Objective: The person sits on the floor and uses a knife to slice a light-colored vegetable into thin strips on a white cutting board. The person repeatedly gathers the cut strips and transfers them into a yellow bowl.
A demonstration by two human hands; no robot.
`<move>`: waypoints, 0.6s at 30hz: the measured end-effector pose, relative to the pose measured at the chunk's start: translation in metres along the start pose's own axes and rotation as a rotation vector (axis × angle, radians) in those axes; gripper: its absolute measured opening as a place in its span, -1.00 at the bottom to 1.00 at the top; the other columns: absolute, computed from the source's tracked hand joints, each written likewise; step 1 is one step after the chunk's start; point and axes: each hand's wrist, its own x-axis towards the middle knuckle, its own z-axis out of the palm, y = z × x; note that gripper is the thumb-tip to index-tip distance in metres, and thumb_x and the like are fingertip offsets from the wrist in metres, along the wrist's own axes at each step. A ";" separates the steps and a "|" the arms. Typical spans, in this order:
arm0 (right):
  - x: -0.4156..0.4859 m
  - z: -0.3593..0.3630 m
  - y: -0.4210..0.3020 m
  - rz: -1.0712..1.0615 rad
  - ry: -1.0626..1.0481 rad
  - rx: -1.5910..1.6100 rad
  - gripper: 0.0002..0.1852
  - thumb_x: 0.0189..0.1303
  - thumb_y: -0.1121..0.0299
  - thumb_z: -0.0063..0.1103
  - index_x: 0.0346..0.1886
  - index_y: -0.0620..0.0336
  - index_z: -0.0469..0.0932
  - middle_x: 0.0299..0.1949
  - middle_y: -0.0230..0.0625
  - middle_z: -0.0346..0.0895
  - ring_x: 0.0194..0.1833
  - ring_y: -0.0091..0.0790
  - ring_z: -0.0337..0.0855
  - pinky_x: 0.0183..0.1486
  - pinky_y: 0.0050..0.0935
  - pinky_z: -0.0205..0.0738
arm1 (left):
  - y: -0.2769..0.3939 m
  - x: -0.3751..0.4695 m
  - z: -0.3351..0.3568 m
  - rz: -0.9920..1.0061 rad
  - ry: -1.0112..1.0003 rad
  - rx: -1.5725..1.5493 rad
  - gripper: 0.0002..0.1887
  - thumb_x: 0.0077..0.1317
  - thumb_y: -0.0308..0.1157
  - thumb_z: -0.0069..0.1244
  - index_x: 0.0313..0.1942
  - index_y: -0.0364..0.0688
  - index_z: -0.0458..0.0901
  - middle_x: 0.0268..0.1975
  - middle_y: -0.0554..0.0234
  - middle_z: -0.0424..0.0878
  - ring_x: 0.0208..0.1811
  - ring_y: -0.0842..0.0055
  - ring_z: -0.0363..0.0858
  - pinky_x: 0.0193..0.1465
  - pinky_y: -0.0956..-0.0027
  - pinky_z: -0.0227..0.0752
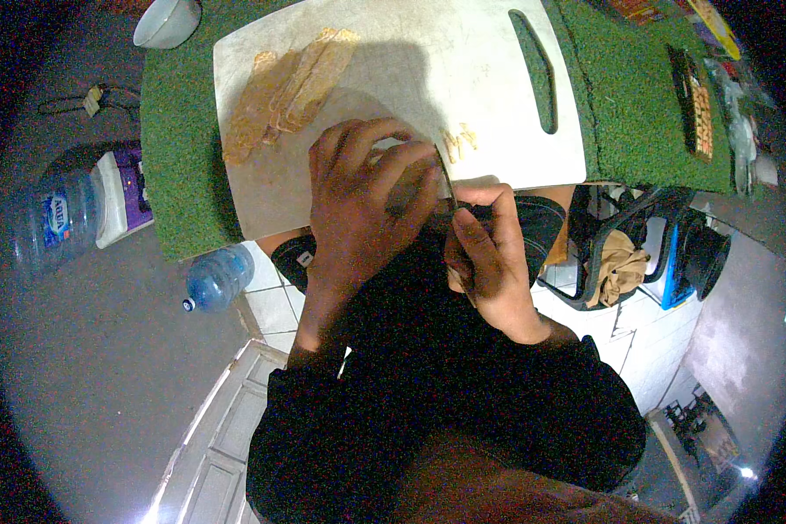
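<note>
My right hand (494,252) grips a knife (444,171) at the near edge of a white plastic cutting board (478,72). The blade points away from me, close beside the fingers of my left hand (367,180). That left hand is curled low over the board, and whatever lies beneath its fingers is hidden. Long tan slabs of food (311,78), which look like tempeh, rest together at the board's far left. Just right of the blade lie several small cut strips (460,143) of similar colour.
Green artificial turf (629,124) covers the surface under the board. A white bowl (168,25) stands at the far left corner. On the floor to the left are a large water bottle (217,278) and another big bottle (56,219). A black-framed item (602,262) holds crumpled brown paper (619,267) at right.
</note>
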 end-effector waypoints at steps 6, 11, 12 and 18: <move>0.004 -0.001 0.006 -0.062 0.019 -0.118 -0.88 0.66 0.36 -0.18 0.14 0.01 0.25 -0.56 -0.50 0.24 -0.65 -0.63 0.18 -0.65 -0.59 0.07 | -0.001 0.000 0.001 0.030 0.030 0.019 -0.70 0.12 -0.34 0.33 -0.11 0.04 0.72 0.03 0.35 0.64 0.15 0.19 0.50 0.29 0.05 0.31; 0.003 -0.002 0.007 -0.100 0.026 -0.189 -0.76 0.66 0.37 -0.18 0.29 0.05 0.25 -0.53 -0.51 0.26 -0.64 -0.66 0.19 -0.63 -0.61 0.11 | -0.004 -0.001 0.005 0.048 0.042 0.034 -0.72 0.12 -0.33 0.34 -0.14 0.03 0.71 0.01 0.36 0.65 0.13 0.20 0.51 0.29 0.06 0.32; 0.003 -0.002 0.007 -0.105 0.024 -0.203 -0.72 0.66 0.37 -0.18 0.33 0.07 0.25 -0.53 -0.51 0.27 -0.64 -0.67 0.19 -0.62 -0.61 0.12 | -0.004 -0.001 0.005 0.052 0.038 0.038 -0.72 0.11 -0.33 0.34 -0.14 0.04 0.71 0.00 0.36 0.65 0.12 0.20 0.52 0.28 0.06 0.32; 0.000 -0.002 0.002 -0.173 0.021 -0.250 -0.52 0.66 0.34 -0.22 0.56 0.09 0.16 -0.55 -0.54 0.26 -0.65 -0.67 0.19 -0.60 -0.64 0.14 | -0.001 0.000 0.003 0.062 0.048 0.052 -0.74 0.13 -0.31 0.34 -0.16 0.06 0.72 -0.01 0.39 0.65 0.10 0.22 0.52 0.25 0.06 0.34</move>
